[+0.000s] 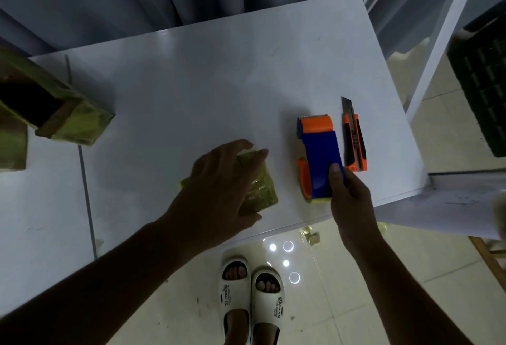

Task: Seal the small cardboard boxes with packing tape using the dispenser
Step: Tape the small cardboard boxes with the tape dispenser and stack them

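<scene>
We see bare table behind and left of the tape dispenser. Utility knife lies just right of the dispenser, blocking that side. A small box sits left of it; a larger open box well left.

Head view, steeply downward, close over table.
</scene>
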`<state>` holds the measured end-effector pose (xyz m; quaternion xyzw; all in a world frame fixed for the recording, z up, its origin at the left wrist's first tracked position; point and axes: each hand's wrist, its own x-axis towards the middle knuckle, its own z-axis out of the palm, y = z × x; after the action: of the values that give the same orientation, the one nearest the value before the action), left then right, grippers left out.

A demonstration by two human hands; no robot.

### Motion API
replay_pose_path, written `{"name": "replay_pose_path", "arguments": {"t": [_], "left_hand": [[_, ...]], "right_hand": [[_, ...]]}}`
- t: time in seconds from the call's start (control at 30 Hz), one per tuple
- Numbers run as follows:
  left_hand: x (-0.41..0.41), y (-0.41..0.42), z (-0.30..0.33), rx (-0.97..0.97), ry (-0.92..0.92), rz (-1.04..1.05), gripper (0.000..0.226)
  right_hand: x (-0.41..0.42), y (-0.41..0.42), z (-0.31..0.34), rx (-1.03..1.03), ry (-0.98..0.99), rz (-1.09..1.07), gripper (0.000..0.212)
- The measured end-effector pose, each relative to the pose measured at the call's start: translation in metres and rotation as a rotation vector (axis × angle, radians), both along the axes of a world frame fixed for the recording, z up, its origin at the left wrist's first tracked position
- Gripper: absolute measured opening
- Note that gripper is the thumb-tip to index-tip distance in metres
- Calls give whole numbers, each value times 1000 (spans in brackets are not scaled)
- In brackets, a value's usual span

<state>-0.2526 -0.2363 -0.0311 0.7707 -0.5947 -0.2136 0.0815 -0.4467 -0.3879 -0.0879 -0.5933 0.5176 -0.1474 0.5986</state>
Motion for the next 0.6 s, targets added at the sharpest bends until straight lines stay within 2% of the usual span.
{"name": "replay_pose_path", "arguments": {"t": [0.27,0.6], "left_hand": [[12,15,0,64,-21,68,111],[22,45,0,171,-113,122,110]], "right_hand": [[20,-22,-6,-20,47,-91,52],[22,-14,3,-115,205,-9,43]]}}
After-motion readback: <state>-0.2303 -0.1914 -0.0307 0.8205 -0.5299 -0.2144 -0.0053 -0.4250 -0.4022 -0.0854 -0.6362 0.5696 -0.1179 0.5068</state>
